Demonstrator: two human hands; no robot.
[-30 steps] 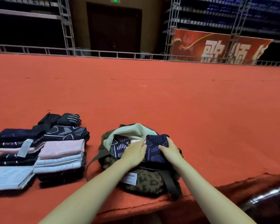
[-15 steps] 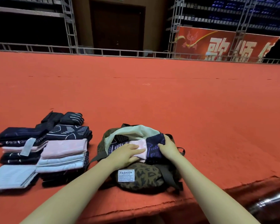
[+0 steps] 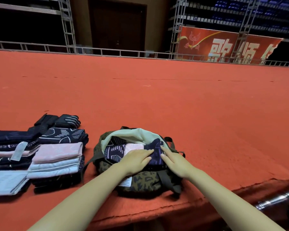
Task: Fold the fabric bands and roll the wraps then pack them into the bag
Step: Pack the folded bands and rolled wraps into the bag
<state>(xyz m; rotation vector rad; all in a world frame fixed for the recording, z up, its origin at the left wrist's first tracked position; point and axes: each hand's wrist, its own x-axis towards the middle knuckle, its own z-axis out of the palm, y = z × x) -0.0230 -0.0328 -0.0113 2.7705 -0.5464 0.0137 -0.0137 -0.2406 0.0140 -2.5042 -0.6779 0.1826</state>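
Bag (image 3: pixel 140 182): your left hand (image 3: pixel 137 160) and right hand (image 3: pixel 174 161) have flattened, fingers straight, pressing the folded bands (image 3: pixel 154 148) deeper. Stacks (image 3: pixel 57 157) still unpacked.

A leopard-print bag (image 3: pixel 140 182) lies open near the front edge of a red carpeted stage (image 3: pixel 173 100), its pale lining (image 3: pixel 138 137) turned up at the back. Inside it sit a patterned navy folded band (image 3: pixel 114 151), a pink folded band (image 3: pixel 133 147) and a dark blue-purple band (image 3: pixel 154 153). The left hand (image 3: pixel 137 160) lies flat on the pink and navy pieces, fingers straight. The right hand (image 3: pixel 173 160) presses straight fingers on the blue-purple band. Left of the bag stand stacks of folded bands (image 3: pixel 55 160) in pink, light blue and navy, with black rolled wraps (image 3: pixel 67 120) behind them.
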